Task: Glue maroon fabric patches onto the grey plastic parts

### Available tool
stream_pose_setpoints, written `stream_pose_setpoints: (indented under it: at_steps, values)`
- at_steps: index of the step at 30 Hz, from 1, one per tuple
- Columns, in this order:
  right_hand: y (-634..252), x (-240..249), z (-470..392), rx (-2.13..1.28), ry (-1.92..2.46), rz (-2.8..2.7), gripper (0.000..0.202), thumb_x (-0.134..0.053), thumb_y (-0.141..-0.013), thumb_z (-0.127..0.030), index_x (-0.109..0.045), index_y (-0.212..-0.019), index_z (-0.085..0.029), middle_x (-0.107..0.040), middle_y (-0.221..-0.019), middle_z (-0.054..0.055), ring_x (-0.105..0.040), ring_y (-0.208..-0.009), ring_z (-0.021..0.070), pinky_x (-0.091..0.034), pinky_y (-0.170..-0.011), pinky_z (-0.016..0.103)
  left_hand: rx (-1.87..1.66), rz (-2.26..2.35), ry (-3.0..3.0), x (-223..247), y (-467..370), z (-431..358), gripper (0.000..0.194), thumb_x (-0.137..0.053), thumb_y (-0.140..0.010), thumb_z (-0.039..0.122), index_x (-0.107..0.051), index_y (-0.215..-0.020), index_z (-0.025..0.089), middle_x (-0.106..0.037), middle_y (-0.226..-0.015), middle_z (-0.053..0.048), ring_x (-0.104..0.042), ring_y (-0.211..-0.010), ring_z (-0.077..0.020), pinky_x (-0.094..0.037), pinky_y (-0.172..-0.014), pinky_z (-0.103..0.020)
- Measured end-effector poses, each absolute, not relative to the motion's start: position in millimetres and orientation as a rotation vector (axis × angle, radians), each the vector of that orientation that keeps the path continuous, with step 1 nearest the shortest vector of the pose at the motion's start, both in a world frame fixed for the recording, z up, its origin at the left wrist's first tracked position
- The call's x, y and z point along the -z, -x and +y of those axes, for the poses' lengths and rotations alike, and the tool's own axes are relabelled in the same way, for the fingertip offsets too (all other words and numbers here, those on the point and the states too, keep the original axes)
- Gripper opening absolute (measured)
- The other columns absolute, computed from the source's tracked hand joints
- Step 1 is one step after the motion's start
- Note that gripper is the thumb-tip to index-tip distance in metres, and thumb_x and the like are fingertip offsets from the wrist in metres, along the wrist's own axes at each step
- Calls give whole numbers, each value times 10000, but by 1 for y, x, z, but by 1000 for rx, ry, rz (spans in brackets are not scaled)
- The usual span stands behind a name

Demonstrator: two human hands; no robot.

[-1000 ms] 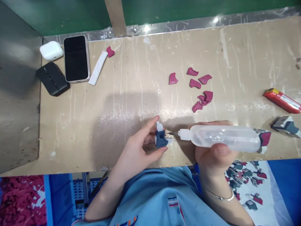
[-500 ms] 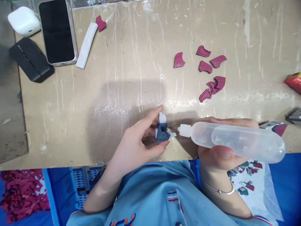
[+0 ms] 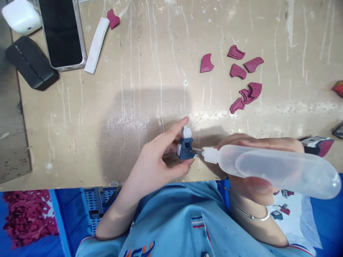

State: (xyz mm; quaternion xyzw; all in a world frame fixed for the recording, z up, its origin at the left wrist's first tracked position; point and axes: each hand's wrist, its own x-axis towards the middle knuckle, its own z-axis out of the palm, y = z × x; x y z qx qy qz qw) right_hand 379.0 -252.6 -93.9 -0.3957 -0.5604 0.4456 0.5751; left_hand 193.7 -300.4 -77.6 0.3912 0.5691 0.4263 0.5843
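Observation:
Between its thumb and fingers, my left hand (image 3: 158, 157) grips a small dark blue plastic part (image 3: 185, 148) with white pieces on it. Its recessed face is turned up. My right hand (image 3: 257, 182) is wrapped round a translucent squeeze bottle (image 3: 278, 169), which lies nearly level with its white cap and thin metal needle pointing left. The needle tip is at the lower right of the recess; whether it touches cannot be made out. Several maroon plastic pieces (image 3: 238, 71) lie on the table beyond my hands.
At the table's (image 3: 150, 71) back left lie a phone (image 3: 62, 34), a white case (image 3: 21, 16), a black case (image 3: 32, 62) and a white strip (image 3: 97, 45). A grey-and-maroon part (image 3: 318, 144) sits right of my right hand. Below left, a blue bin (image 3: 68, 221) stands beside maroon pieces (image 3: 29, 217).
The needle tip has moved down along the blue part's recess, from its upper right to its lower right. The bottle has come closer to the camera and tilted slightly. My left hand keeps its grip.

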Motion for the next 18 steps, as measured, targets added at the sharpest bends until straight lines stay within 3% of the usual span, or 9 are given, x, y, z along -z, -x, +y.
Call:
stream_pose_setpoints:
  at_steps: [5,8,12,18]
  values:
    - [-376,87,-253,-1064,896,-1321,268,-840,-824,-495,-783,-971,-279,-589,-603,-31,-610,-478,201,-462,-411,371,-969,1345,-894,74,-194,-298,775,-827,-786,107,-639,-1512,305,-764,-1149,-27,-769,-871,-172,-631,-895,-277]
    - [-378,86,-255,-1129,863,-1319,249,-830,-845,-457,-772,-988,-261,-614,-624,-30,-596,-472,186,-465,-428,370,-975,1336,-883,73,-194,-298,782,-804,-775,73,-644,-1507,296,-760,-1138,-22,-769,-873,-169,-627,-893,-270]
    - [-381,84,-259,-1152,931,-1284,238,-839,-850,-445,-764,-997,-273,-648,-744,-10,-631,-560,200,-484,-486,399,-1007,1325,-887,78,-193,-300,760,-850,-790,121,-652,-1498,314,-772,-1115,-16,-764,-830,-189,-638,-869,-304]
    - [-398,81,-255,-1127,1033,-1343,282,-849,-818,-511,-725,-881,-265,-641,-682,-9,-586,-538,191,-492,-512,402,-1020,1339,-948,81,-193,-304,739,-870,-831,198,-632,-1518,331,-781,-1121,-28,-761,-840,-211,-653,-867,-338]
